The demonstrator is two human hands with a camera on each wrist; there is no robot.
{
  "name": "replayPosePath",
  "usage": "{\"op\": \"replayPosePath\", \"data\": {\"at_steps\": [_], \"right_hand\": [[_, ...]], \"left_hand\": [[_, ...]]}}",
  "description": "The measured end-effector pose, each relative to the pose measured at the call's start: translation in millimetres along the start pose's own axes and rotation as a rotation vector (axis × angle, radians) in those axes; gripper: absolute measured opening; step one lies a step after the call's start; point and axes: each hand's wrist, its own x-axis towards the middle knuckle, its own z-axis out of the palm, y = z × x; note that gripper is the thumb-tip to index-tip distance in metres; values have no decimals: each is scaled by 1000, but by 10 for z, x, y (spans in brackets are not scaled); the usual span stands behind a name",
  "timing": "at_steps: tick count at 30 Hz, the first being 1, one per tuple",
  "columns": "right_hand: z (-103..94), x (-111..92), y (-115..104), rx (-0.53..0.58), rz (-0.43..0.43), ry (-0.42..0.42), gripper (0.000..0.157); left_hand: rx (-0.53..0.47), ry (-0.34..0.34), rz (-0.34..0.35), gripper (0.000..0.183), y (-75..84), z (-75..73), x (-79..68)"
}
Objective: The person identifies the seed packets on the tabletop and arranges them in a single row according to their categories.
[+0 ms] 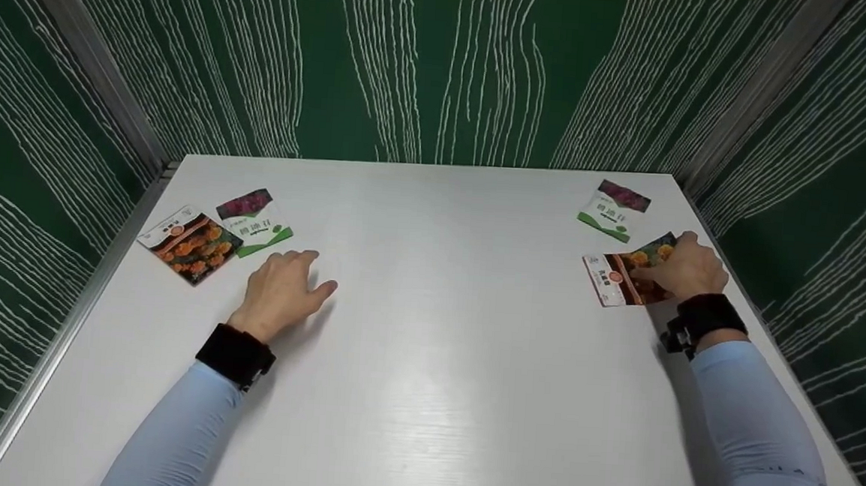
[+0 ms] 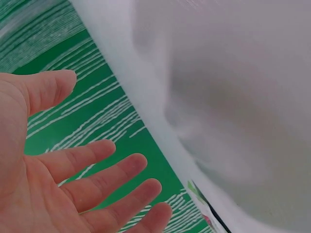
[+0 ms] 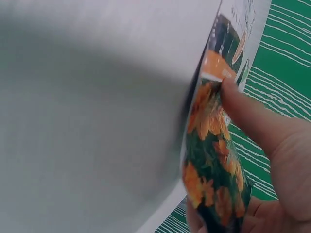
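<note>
My right hand [image 1: 691, 268] grips an orange-flower seed packet [image 1: 608, 279] at the right of the white table. In the right wrist view the thumb lies across the printed face of this packet [image 3: 214, 160], and fingertips show at its far edge. Over the left part of the table is my left hand [image 1: 278, 291], with nothing in it, its fingers spread in the left wrist view. Closest to it lies a green-and-white seed packet [image 1: 257, 226] with a purple-flower picture. A second orange-flower packet [image 1: 194, 247] overlaps that one at the far left.
Behind the right hand, another green-and-white packet [image 1: 609, 215] lies by the table's back right corner. The white table [image 1: 435, 333] meets green walls [image 1: 481, 73] with white wavy lines. Metal rails [image 1: 58, 340] run along its sides.
</note>
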Motion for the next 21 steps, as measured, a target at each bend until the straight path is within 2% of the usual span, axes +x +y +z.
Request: {"op": "replayPosePath", "data": {"at_steps": [4, 8, 21], "right_hand": [[-3, 8, 33, 30, -25, -12, 81], [-33, 0, 35, 78, -31, -45, 68], [-121, -40, -117, 316, -56, -98, 61]], "left_hand": [[3, -3, -2, 66, 2, 6, 5], [1, -5, -5, 66, 13, 9, 9], [-9, 3, -3, 66, 37, 9, 13]]}}
